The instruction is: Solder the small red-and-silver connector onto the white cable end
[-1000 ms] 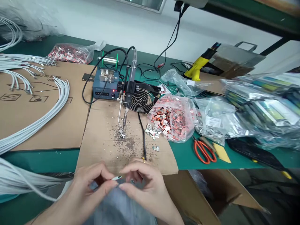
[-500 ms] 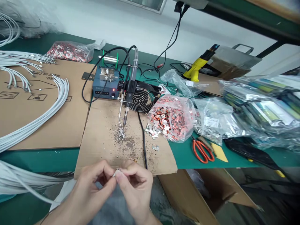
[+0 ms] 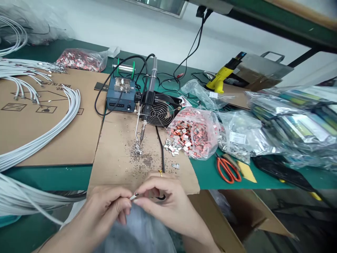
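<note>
Since 0.5 s ago both hands slid right & the ring finger shows again. Left hand pinches the white cable end, right hand grips its tip, low at the desk edge, below the soldering iron for reach.

Cable end between both hands' fingertips

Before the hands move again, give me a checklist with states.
1. Cable end pinched between left hand and right hand: ok.
2. Small part seated on it: cannot tell, too small.
3. Soldering iron parked in its holder, away from both hands: ok.
4. Loose connectors spilled from the bag, in front: ok.
5. Scissors lying apart from the hands: ok.
</note>
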The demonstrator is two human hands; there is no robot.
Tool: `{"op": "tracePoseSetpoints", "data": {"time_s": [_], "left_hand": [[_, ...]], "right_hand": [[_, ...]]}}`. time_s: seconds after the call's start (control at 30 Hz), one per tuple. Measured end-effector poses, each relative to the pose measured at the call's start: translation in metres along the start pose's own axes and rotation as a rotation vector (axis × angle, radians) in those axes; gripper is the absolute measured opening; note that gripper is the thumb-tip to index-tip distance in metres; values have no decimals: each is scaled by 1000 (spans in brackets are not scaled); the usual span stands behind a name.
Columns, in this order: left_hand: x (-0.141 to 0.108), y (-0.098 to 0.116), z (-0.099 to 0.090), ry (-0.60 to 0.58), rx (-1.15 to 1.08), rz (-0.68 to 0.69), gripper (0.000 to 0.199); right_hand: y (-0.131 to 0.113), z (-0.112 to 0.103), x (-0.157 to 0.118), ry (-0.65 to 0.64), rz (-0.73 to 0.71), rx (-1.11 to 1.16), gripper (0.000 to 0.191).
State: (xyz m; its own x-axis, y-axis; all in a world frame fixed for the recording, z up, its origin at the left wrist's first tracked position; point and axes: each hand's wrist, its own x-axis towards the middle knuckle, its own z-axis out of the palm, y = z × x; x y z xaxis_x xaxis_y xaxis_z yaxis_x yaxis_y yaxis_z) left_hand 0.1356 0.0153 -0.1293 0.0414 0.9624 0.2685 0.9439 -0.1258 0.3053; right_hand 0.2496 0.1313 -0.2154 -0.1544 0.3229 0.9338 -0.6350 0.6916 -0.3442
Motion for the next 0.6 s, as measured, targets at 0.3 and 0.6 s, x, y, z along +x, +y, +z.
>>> {"op": "tracePoseSetpoints", "data": {"time_s": [0.3, 0.6], "left_hand": [[5, -10, 4, -12, -84, 33, 33], [4, -9, -3, -42, -424, -17, 21]], "right_hand": [[8, 26, 2, 196, 30, 446, 17], [15, 26, 1, 418, -1, 672, 19]]}}
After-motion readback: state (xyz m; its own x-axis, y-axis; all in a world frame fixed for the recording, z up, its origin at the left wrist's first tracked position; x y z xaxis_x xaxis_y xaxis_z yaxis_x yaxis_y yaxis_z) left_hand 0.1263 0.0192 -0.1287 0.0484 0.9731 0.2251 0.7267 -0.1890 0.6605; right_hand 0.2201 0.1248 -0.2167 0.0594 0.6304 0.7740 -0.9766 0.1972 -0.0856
